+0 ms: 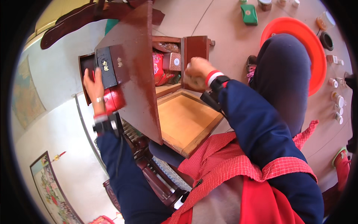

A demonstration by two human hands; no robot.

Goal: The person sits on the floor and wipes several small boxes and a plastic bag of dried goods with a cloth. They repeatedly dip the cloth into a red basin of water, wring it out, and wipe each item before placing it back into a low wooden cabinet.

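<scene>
My left hand (95, 86) is spread at the edge of a black box (106, 67) with gold characters, on top of a dark red wooden cabinet (134, 72). A glossy red box (115, 98) lies beside my wrist. My right hand (198, 70), blurred and with fingers curled, is in front of the open door (195, 50); whether it grips anything is unclear. Inside the cabinet are a brown patterned box (172, 61), a red floral package (158, 65) and a bag of dried food (167, 47). A second door (184, 117) stands open, showing its pale wooden inner side.
A large red basin (318, 67) stands on the tiled floor by my knee. Several small jars (338, 100), a green box (249, 14) and a black ring-shaped item (326, 41) are around it. Dark wooden furniture (72, 25) stands behind the cabinet. Another person's foot (341, 159) is at right.
</scene>
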